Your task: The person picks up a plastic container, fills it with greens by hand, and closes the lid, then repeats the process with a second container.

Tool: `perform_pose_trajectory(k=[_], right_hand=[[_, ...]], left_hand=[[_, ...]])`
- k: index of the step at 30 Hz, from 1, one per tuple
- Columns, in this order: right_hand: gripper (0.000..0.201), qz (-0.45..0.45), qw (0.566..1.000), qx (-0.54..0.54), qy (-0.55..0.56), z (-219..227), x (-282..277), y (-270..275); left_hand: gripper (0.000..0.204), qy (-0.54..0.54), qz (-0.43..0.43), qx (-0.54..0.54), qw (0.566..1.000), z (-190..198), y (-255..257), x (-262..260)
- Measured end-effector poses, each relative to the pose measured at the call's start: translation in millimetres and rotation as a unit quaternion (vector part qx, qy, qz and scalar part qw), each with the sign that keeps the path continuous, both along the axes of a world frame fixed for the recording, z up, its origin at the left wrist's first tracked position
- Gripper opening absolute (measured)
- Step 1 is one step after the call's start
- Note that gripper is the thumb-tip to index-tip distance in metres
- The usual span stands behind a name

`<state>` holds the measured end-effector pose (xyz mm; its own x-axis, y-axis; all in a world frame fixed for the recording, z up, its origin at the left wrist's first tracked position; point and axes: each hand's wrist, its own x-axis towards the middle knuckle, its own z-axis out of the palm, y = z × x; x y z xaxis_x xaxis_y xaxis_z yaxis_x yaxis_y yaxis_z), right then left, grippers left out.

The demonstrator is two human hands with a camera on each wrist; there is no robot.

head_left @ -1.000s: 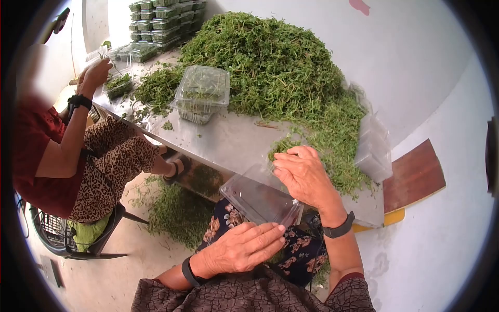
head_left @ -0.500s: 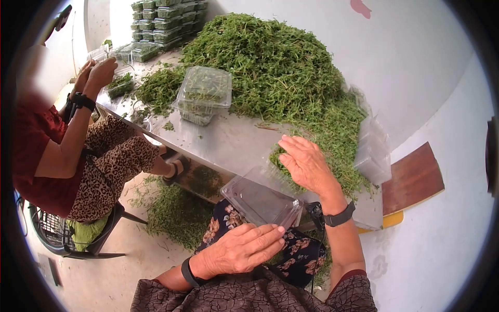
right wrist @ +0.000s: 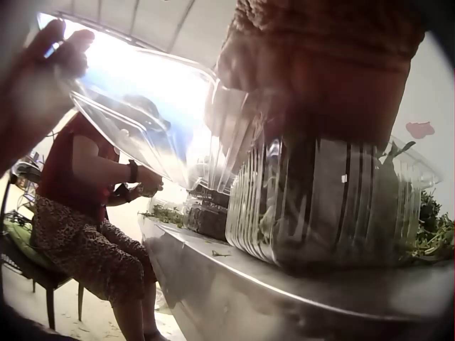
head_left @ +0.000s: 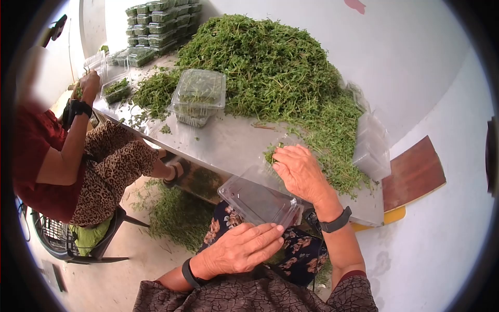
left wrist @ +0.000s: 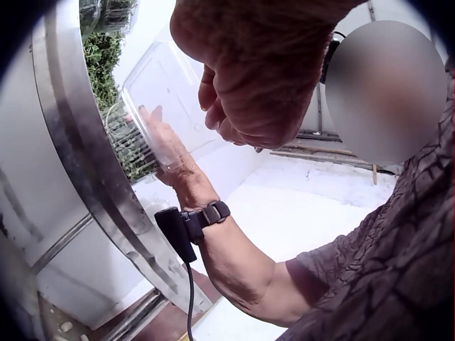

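Note:
In the head view, a clear plastic container stands at the table's near edge, its lid (head_left: 257,200) tilted open toward the person. My left hand (head_left: 241,249) holds the lid's near edge, fingers extended over it and thumb hidden; the right wrist view shows these fingers (right wrist: 67,53) at the lid's corner. My right hand (head_left: 304,174) is over the base, bent fingers touching greens (head_left: 270,154) inside. The ribbed base (right wrist: 327,206) fills the right wrist view's middle, the right hand (right wrist: 327,78) reaching into it. Its fingertips are hidden there.
A large heap of greens (head_left: 265,67) covers the table's back. Two stacked containers (head_left: 198,96) stand left of centre; filled boxes (head_left: 161,26) are piled behind. Nested empty containers (head_left: 371,145) lie at the right edge. Another person (head_left: 52,161) sits at the left.
My right hand lifted slightly with fingers loosened, then came back down to the greens in the base. My left hand has stayed at the lid. The other person's hands have moved.

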<state>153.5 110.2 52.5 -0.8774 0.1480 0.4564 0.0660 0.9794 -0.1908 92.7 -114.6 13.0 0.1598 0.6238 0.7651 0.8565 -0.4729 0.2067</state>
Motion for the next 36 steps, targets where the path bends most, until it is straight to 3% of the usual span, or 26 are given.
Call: perform_pose_trajectory(k=[8,11,14,29,32,34,35,36], right_hand=[[0.021,0.018,0.999,0.000,-0.041,6.2,-1.1,4.3],[0.023,0.008,0.999,-0.041,0.008,5.4,1.5,3.1],[0.026,0.011,0.998,0.008,0.054,11.4,3.2,-0.6],[0.029,-0.022,0.999,0.033,-0.022,3.9,5.9,-19.7],[0.033,-0.028,0.999,-0.022,0.015,9.1,18.3,-17.0],[0.038,-0.029,0.981,-0.077,0.176,22.5,40.5,-15.1],[0.038,-0.032,0.981,-0.081,0.176,25.3,51.9,-16.2],[0.038,-0.050,0.956,-0.192,0.216,26.4,64.0,-19.0]], left_hand=[[0.038,0.008,0.003,0.003,1.000,2.0,0.8,1.2],[0.038,0.010,0.004,-0.001,1.000,1.6,-1.3,3.0],[0.038,0.004,0.014,-0.019,1.000,3.6,-3.0,4.7],[0.038,0.023,0.023,-0.023,0.999,8.7,-2.7,4.4],[0.037,0.028,0.031,-0.006,0.999,8.0,-2.0,3.1],[0.036,0.017,0.031,0.013,0.999,6.9,-2.6,4.3],[0.036,0.017,0.028,0.008,0.999,5.8,-3.0,5.0],[0.036,0.016,0.030,0.013,0.999,5.1,-2.9,5.1]])
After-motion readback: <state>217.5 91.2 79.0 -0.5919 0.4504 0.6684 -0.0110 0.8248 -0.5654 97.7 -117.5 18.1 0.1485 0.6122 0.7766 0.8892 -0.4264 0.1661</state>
